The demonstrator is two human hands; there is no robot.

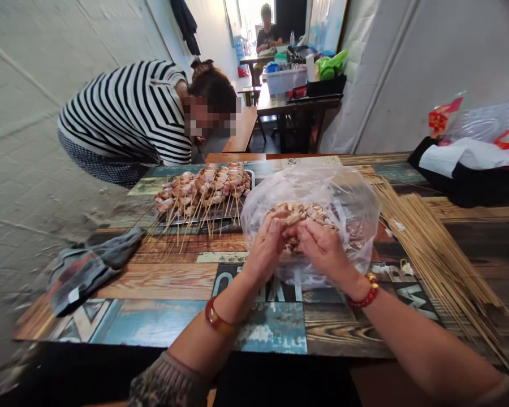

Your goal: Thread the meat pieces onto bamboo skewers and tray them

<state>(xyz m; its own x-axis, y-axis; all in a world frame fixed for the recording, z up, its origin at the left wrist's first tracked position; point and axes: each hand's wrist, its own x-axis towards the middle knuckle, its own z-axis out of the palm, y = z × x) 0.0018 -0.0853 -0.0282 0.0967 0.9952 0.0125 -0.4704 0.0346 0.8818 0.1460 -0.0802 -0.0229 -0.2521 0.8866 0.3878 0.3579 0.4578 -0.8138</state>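
Observation:
A clear plastic bag (pixel 360 198) lies wide open on the table, with several pale brown pieces of meat (pixel 316 213) inside. Over its opening, my left hand (pixel 268 246) and my right hand (pixel 322 246) meet with curled fingers. A piece of meat (pixel 294 217) shows at the left fingertips, pinched there. The right fingers are closed close beside it; what they grip is hidden. To the left, skewers threaded with meat (pixel 207 183) are heaped on a tray (pixel 251 176), their sticks pointing toward me.
Bare bamboo skewers (pixel 436 254) lie spread to the right. A grey cloth (pixel 93 268) rests at the left edge. A black bag (pixel 487 183) with plastic packaging stands back right. A person in a striped top (pixel 127 113) bends beyond the table; another person (pixel 268 34) sits farther back.

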